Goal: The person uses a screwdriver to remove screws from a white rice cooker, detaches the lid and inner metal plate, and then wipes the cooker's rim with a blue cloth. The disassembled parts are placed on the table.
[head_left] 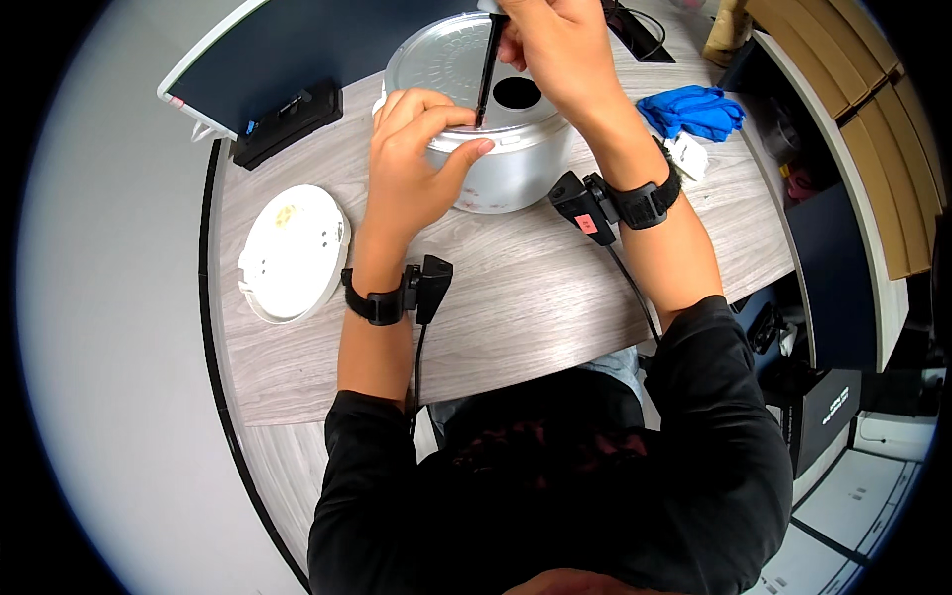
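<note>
A silver, drum-shaped appliance housing (511,174) stands on the table, with a round metal plate on top that has a black round hole (518,93) in it. My right hand (565,55) is closed around the upper part of a screwdriver (489,74), whose long black shaft points down and whose tip meets the housing's near rim. Beside that tip, my left hand (421,149) grips the rim, fingers on top and thumb against the outer side. Any screw under the tip is too small to make out. The screwdriver's top end is partly cut off by the picture's edge.
A round white plastic cover (297,253) lies at the left of the table. Behind it are a black box-like device (288,124) and a dark panel. Blue gloves (691,112) and a white item (687,156) lie at the right, near a shelf (843,198). Cables hang from both wrist straps.
</note>
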Available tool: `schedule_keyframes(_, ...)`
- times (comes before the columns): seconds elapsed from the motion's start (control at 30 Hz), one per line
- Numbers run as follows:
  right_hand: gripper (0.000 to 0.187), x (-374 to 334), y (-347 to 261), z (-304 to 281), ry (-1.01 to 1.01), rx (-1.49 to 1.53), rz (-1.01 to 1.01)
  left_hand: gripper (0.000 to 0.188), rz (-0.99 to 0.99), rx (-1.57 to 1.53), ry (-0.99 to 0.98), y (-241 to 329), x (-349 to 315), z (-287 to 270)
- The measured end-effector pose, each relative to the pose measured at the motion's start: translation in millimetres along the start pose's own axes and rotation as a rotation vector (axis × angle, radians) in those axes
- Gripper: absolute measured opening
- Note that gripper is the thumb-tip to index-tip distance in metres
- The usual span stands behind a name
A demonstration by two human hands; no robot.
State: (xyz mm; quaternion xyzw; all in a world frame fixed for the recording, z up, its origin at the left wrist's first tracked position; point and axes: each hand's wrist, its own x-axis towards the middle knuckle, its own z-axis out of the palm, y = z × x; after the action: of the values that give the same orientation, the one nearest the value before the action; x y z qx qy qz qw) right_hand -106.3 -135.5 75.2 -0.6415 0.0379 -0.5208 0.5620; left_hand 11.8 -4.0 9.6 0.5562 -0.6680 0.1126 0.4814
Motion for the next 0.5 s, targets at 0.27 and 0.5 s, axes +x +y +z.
schedule_keyframes(0.27,0.032,-7.9,-9.6,2.9,-0.025,-0.027,-0.011,0.020,0.020,0.015,-0.017,5.3,1.7,0.3)
schedule_keyframes(0.5,0.032,-9.6,-10.3,3.8,-0.053,0.001,-0.024,0.021,-0.036,0.002,-0.079,18.7,0.8,-7.2)
